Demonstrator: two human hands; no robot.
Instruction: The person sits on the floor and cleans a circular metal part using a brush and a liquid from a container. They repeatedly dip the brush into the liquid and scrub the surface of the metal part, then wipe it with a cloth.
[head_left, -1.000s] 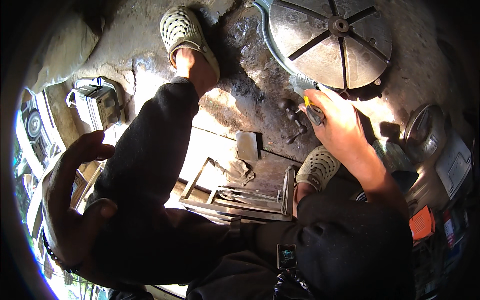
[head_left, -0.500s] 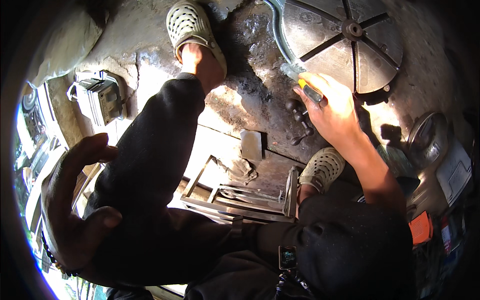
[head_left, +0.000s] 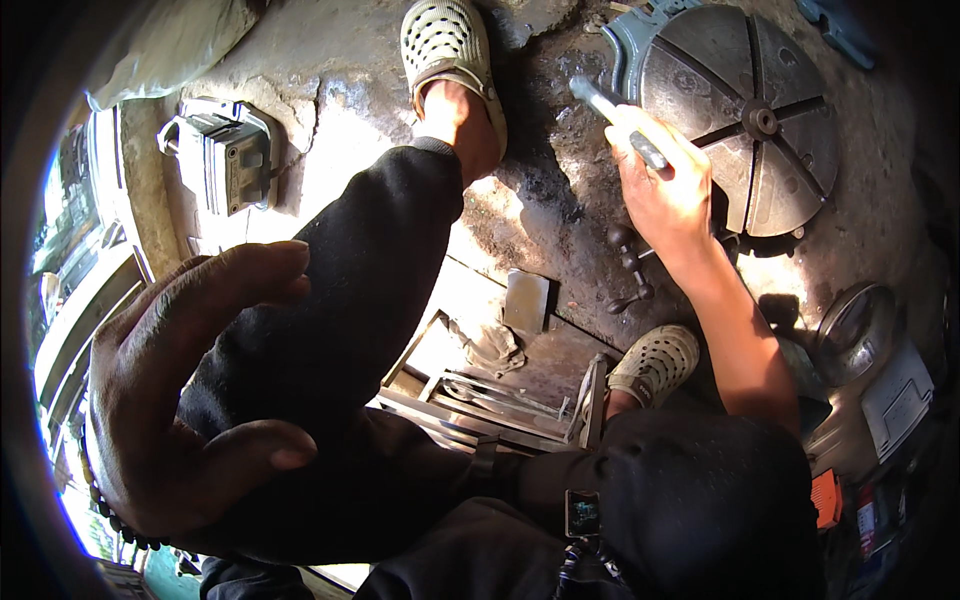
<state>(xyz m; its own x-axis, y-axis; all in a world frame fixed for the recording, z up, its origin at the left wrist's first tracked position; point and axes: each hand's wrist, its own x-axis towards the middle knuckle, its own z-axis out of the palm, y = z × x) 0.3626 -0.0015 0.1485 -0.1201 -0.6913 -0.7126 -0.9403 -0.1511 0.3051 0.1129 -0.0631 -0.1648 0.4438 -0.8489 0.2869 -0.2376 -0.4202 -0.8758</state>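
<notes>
My right hand is closed round a paintbrush, its pale bristle end pointing up and left. That tip shows just left of the blue-painted base of a round slotted metal table; a gap separates it from the painted edge. The grey disc has radial slots and a hub at its centre. Over my left knee, my left hand is open, fingers curved and thumb apart, with nothing in it. A dark beaded bracelet circles that wrist.
A ball-ended crank handle lies below my right hand. Between my feet are a flat metal block, a crumpled rag and a metal frame. A grey metal unit stands left; a round glossy dish sits right.
The brush has come away from the blue edge beside the disc, leftward. My left hand has shifted up and right in view. The whole scene has slid rightward as my head turned.
</notes>
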